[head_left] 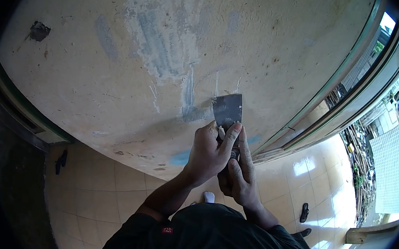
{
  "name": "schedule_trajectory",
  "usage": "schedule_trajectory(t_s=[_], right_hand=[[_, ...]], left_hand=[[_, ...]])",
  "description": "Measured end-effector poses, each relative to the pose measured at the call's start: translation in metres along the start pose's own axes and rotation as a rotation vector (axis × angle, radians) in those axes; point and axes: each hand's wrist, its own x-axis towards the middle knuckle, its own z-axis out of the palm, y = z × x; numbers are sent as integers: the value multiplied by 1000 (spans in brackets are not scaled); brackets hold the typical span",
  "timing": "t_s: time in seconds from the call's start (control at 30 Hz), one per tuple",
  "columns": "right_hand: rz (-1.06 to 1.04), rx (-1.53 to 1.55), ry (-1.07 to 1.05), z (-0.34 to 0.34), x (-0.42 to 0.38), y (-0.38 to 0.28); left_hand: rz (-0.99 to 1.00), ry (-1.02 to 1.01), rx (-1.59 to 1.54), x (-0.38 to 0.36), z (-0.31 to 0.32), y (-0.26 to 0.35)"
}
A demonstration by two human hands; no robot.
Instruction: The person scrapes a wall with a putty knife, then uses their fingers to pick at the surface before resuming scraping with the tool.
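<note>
A putty knife [228, 110] with a broad dark metal blade points up, its top edge against or close before the wall [289, 52]. My right hand [243, 182] is closed round its dark handle, one finger stretched up along the blade's side. Closed at the base of the blade is my left hand [209, 151], its thumb lying across the metal. A small whitish lump [221, 133] shows between the left fingers and the blade. Left of the blade, a grey filler smear [195, 112] marks the wall.
A large patch of whitish filler [164, 33] covers the upper wall, with a dark hole [39, 31] at the left. A window frame [333, 97] curves along the right. Sandals [304, 212] lie on the tiled floor [120, 179]. Brushwood [356, 151] is outside.
</note>
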Motion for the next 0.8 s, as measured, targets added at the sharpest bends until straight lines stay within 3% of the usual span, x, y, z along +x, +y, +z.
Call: schedule_trajectory(t_s=[0.03, 0.1, 0.2, 0.3, 0.47, 0.67, 0.73, 0.8], right_hand=[[5, 0, -2, -1, 0, -4], [206, 8, -85, -6, -1, -15], [230, 29, -95, -9, -10, -12], [202, 43, -69, -5, -8, -6], [226, 116, -89, 1, 0, -22], [160, 19, -93, -2, -3, -12], [168, 26, -97, 0, 0, -17], [175, 36, -79, 7, 4, -28]], left_hand=[[-5, 3, 0, -1, 0, 3], [-12, 5, 27, -1, -1, 7], [-37, 22, -7, -10, 4, -11], [-36, 20, 90, -7, 0, -7], [67, 53, -17, 0, 1, 0], [-56, -2, 110, -5, -3, 1], [64, 36, 4, 2, -2, 3], [55, 33, -16, 4, -3, 6]])
